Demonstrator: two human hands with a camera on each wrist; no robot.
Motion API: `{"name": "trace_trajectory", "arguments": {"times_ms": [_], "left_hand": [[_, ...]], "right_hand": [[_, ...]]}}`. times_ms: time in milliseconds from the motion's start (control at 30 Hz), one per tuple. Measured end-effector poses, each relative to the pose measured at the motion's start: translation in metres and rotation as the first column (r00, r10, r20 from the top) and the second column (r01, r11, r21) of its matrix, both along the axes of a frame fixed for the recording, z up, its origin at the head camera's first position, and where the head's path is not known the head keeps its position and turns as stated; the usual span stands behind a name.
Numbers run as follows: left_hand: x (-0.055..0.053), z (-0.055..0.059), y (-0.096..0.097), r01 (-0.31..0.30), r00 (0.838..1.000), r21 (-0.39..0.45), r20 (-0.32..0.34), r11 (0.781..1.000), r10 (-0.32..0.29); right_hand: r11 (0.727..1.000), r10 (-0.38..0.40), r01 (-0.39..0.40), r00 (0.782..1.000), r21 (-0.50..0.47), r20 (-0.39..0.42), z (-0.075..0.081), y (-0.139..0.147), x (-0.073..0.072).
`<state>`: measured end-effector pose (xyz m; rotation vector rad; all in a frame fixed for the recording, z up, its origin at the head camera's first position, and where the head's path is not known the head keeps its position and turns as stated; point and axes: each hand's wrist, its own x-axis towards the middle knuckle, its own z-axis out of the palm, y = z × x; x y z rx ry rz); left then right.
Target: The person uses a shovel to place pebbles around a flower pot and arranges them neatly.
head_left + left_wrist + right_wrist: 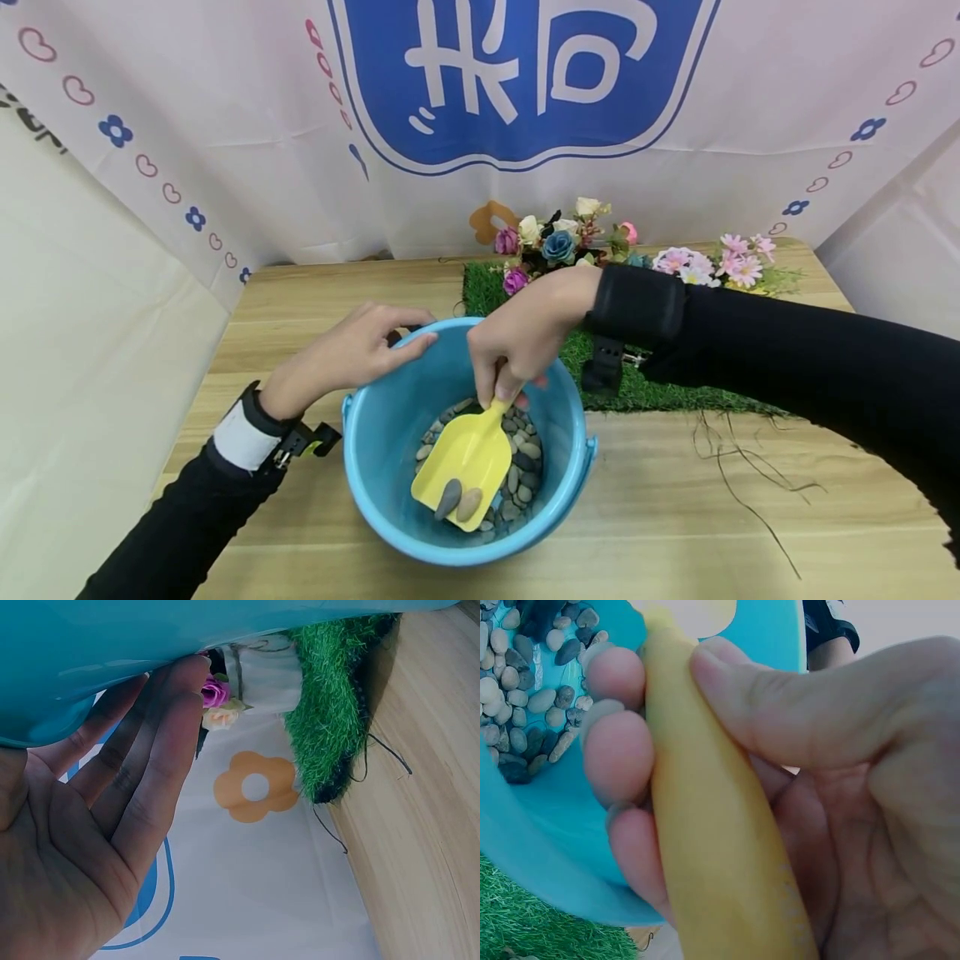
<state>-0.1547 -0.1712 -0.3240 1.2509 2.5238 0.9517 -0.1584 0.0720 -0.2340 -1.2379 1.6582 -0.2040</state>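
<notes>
A light-blue bucket (405, 540) stands on the table, with grey and tan pebbles (529, 480) at its bottom. My right hand (525, 333) reaches over the far right rim and grips the handle of a yellow toy shovel (477, 446). Fingers wrap one side of that handle (720, 847) and the thumb presses the other in the right wrist view. The shovel's scoop tilts down inside the bucket, bearing a dark stone (448, 498) and a tan stone (470, 504) near its front edge. At the far left rim my left hand (360, 346) holds the bucket, thumb over the rim, fingers along the outer wall.
Artificial grass (637, 396) lies behind and right of the bucket, with artificial flowers (558, 246) along its back. Dark loose strands (738, 454) lie on the wooden table (660, 517). A printed white cloth (262, 192) hangs behind the table.
</notes>
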Motion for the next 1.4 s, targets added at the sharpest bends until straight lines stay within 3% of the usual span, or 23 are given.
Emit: {"name": "trace_trajectory", "arguments": {"times_ms": [400,767,1000,1133,1233,1400], "left_hand": [[0.001,0.001,0.000,-0.011,1.000,-0.008,0.000,1.000,0.011],[0.000,-0.001,0.000,-0.008,1.000,-0.002,-0.001,1.000,0.008],[0.000,0.000,0.000,-0.004,1.000,0.006,-0.002,1.000,0.004],[0.000,-0.001,-0.001,-0.002,1.000,0.004,-0.004,1.000,0.002],[0.000,0.000,-0.001,-0.002,1.000,0.003,0.002,1.000,0.002],[0.001,0.000,0.000,-0.004,1.000,0.008,0.013,1.000,0.004]], "right_hand": [[0.994,-0.056,0.061,0.996,-0.087,0.064,0.005,0.028,-0.007],[0.962,-0.203,0.211,0.977,-0.175,0.065,0.019,0.077,-0.005],[0.926,-0.279,0.271,0.960,-0.264,0.007,0.028,0.126,-0.001],[0.890,-0.341,0.316,0.940,-0.329,-0.020,0.026,0.163,0.006],[0.852,-0.405,0.373,0.914,-0.366,-0.013,0.017,0.195,0.012],[0.791,-0.455,0.420,0.890,-0.445,0.031,-0.011,0.247,0.020]]}}
